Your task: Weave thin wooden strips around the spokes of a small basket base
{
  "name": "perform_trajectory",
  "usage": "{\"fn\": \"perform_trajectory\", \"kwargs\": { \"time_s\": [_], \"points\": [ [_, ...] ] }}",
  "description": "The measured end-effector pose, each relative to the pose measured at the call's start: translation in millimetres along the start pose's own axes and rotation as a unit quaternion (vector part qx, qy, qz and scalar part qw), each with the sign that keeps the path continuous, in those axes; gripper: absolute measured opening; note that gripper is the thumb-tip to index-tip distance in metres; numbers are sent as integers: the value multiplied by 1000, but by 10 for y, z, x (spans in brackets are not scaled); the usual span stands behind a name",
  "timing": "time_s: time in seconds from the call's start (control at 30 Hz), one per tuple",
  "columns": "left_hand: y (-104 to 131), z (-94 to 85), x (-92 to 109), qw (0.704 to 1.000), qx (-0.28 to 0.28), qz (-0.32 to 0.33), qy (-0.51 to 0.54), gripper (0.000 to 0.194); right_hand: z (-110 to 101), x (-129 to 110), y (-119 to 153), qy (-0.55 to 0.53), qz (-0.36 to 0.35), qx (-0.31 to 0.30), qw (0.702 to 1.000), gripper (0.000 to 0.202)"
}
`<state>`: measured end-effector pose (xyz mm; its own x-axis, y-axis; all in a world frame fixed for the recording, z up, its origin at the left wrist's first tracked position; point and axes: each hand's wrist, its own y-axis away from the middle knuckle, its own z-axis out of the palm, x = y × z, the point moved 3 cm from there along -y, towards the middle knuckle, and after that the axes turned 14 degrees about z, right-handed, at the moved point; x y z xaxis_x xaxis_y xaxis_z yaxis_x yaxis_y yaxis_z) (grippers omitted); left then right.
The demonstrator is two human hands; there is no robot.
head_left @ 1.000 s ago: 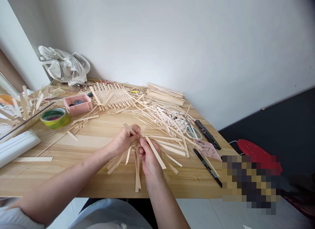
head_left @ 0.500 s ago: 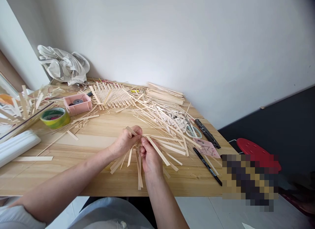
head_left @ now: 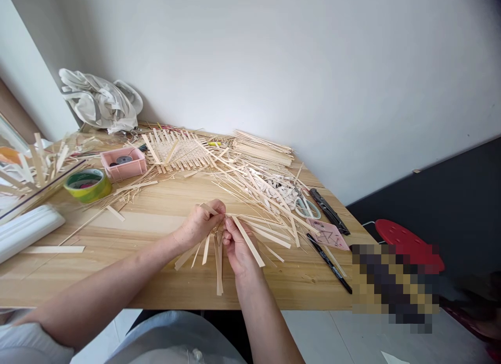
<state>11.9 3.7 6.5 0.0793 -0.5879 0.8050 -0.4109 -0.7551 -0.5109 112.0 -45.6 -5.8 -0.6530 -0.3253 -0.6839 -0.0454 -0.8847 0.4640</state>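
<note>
A bundle of flat pale bamboo strips [head_left: 249, 242] is held between my two hands, its ends fanning out to the right and down toward me. My left hand [head_left: 204, 222] pinches it from the left, with one short strip end jutting above the fingers. Close beside it, my right hand [head_left: 237, 246] grips the same piece with thumb and fingers pressed together. Fingers cover the place where the strips meet, so how they join there is hidden. Both hands are just above the wooden table [head_left: 148, 272].
Behind lie a woven strip mat [head_left: 180, 151], a strip stack [head_left: 262, 151] and loose strips. Green-yellow tape [head_left: 88, 186] and a pink box [head_left: 124, 165] stand left. Scissors [head_left: 307, 208], a box cutter [head_left: 329, 211], a pink card [head_left: 327, 233] and a black pen [head_left: 329, 263] lie right.
My right hand and the strip ends it holds have shifted slightly; the long strip and those hanging down have swung a little left. My left hand stays almost still.
</note>
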Motion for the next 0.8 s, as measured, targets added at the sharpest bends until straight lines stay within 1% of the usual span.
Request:
{"fn": "perform_trajectory", "kwargs": {
  "time_s": [0.1, 0.2, 0.37, 0.47, 0.57, 0.8],
  "points": [
    [-6, -17, 11, 1000, 5, 0, -8, 2, -11, 6, -4, -6, 6, -7, 1000, 27],
    [-5, -20, 10, 1000, 5, 0, -6, 2, -10, 12, 5, 13, -2, -2, 1000, 26],
    [5, -4, 6, 999, 11, -8, 40, 3, -19, 23, 23, 100, -32, 19, 994, 25],
    [6, 5, 2, 997, 10, -16, 75, 3, -20, 36, 37, 134, -40, 11, 990, 25],
    [-1, 2, -3, 996, 15, -16, 83, 4, -18, 41, 49, 123, -50, 2, 991, 24],
    [-6, 10, -20, 996, 14, -8, 85, 3, -40, 46, 52, 101, -49, 11, 994, 23]
  ]
}}
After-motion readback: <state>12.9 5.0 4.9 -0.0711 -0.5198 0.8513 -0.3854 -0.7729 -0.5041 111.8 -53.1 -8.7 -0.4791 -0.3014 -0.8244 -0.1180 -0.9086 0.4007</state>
